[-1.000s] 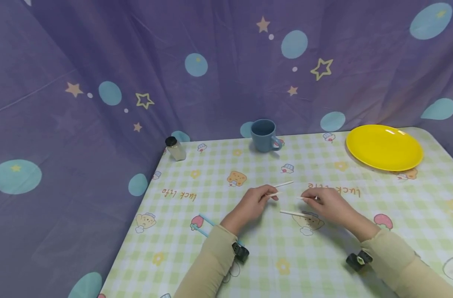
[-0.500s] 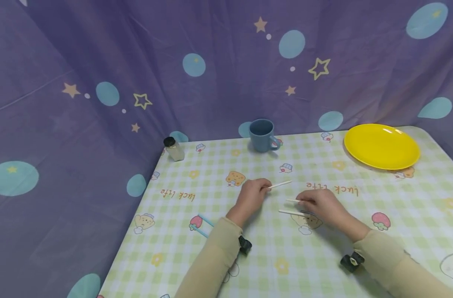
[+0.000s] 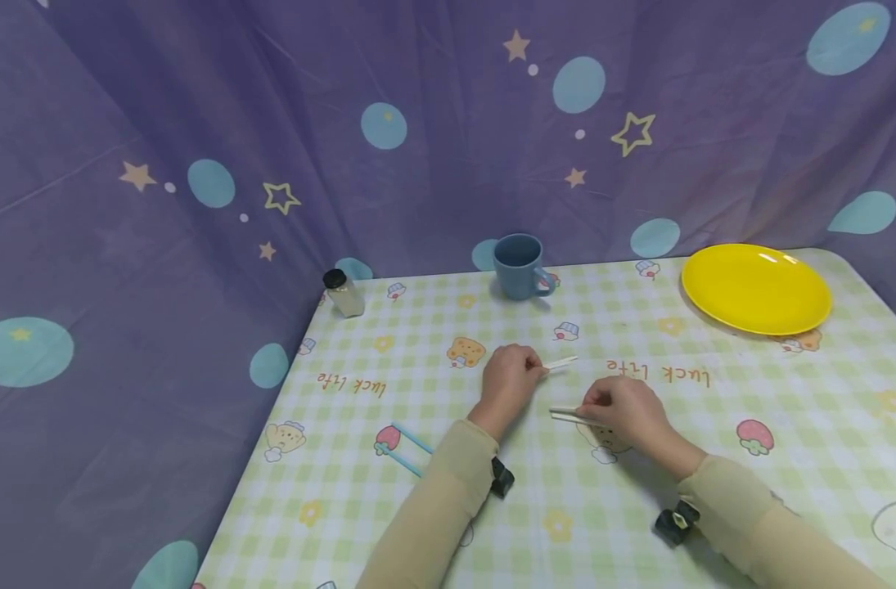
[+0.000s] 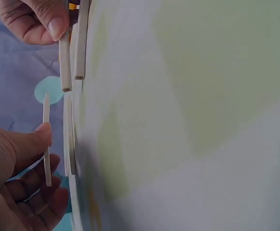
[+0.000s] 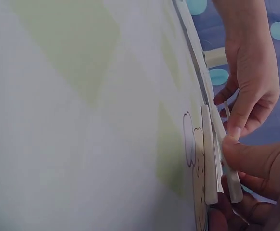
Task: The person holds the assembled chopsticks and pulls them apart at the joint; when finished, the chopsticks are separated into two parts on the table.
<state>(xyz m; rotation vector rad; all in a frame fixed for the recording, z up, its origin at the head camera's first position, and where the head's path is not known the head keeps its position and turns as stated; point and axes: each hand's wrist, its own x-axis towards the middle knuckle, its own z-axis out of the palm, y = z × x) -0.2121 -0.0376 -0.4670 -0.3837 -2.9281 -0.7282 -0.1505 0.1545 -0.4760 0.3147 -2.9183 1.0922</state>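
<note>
My left hand (image 3: pixel 508 383) pinches a short white stick (image 4: pixel 46 163) between thumb and fingers, close beside another white stick (image 4: pixel 71 144) on the cloth. To its right, my right hand (image 3: pixel 628 409) pinches a white stick (image 3: pixel 562 410), held nearly parallel to one lying on the cloth (image 5: pixel 208 159). In the right wrist view the thumb of my right hand (image 5: pixel 260 178) presses on the held stick (image 5: pixel 233 183). Whether the paired sticks touch, I cannot tell.
Two light-blue sticks (image 3: pixel 412 438) lie at the left, partly hidden by the left forearm. A blue mug (image 3: pixel 518 270) and a black-capped shaker (image 3: pixel 347 298) stand at the back. The yellow plate (image 3: pixel 757 288) lies at the back right of the checked cloth.
Holding its stick, my left hand has moved up to the rear white stick. My right hand has shifted left and down, bringing its stick beside the front one.
</note>
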